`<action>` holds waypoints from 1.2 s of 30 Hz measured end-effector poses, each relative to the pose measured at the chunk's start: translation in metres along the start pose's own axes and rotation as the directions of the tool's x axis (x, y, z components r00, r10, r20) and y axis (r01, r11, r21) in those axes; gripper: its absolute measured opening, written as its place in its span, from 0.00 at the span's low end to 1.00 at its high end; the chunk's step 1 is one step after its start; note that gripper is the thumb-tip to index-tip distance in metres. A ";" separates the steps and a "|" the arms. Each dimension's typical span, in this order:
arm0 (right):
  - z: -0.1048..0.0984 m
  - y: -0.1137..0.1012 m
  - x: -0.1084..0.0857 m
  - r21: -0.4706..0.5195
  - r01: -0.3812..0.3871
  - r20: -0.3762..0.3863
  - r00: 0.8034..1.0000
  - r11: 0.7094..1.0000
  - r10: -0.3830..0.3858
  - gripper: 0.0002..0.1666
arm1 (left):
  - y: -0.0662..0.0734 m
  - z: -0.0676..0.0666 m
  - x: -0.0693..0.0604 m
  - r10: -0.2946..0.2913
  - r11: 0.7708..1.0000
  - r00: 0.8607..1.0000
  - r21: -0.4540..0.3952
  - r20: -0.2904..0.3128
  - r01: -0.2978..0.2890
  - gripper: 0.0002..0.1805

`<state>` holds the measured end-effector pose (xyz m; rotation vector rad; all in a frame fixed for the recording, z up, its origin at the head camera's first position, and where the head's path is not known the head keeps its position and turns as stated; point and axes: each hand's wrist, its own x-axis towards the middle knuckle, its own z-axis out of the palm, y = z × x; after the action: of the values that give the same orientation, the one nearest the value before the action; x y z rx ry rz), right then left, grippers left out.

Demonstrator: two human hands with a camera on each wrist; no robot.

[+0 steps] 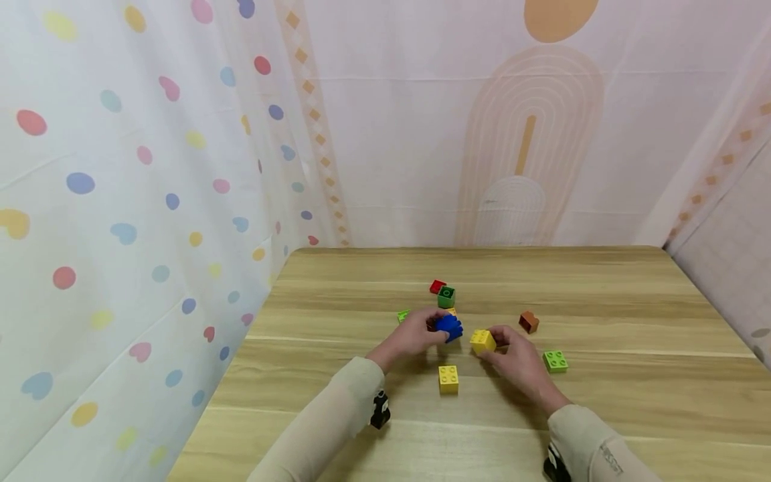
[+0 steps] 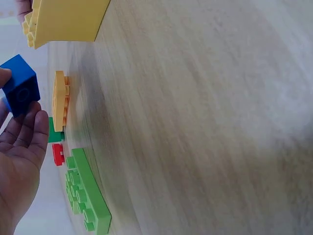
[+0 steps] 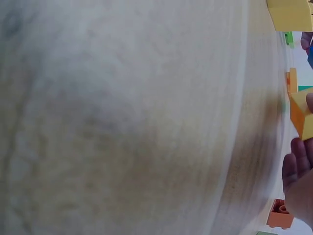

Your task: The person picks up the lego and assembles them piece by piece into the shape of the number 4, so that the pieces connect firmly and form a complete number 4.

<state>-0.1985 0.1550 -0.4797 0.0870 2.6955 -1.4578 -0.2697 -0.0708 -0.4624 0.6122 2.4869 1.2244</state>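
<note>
Where head shows the blue brick's [image 1: 447,330] studs [image 1: 460,328], left wrist shows underneath

Bright, even light here in the head view, soft shadows pooling under the left hand [image 1: 417,333] and the right hand [image 1: 519,361], a pale sheen along the near part of the table [image 1: 470,448], and the curtain [image 1: 391,134] printing clearly enough. Over to the wrist views: softer, hazier, whitish glare washing across the table, grain smeared up close, backgrounds bleached almost white, and on the right wrist the plank lines bowing into curves.
</note>
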 end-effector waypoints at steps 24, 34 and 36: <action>0.008 0.008 0.016 -0.041 0.129 0.115 0.986 0.991 -0.123 0.22 | 0.006 0.002 0.003 -0.044 0.978 0.997 -0.206 -0.070 0.029 0.19; 0.008 0.006 0.015 -0.041 0.117 0.120 0.986 0.992 -0.111 0.25 | 0.008 0.011 0.005 -0.004 0.989 1.000 -0.145 -0.029 0.000 0.21; 0.008 0.005 0.015 -0.036 0.101 0.116 0.989 0.994 -0.096 0.25 | 0.010 0.012 0.004 -0.002 0.990 1.000 -0.142 -0.018 -0.001 0.21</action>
<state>-0.2129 0.1510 -0.4899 -0.1304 2.6705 -1.3851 -0.2658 -0.0554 -0.4619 0.5658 2.3875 1.3982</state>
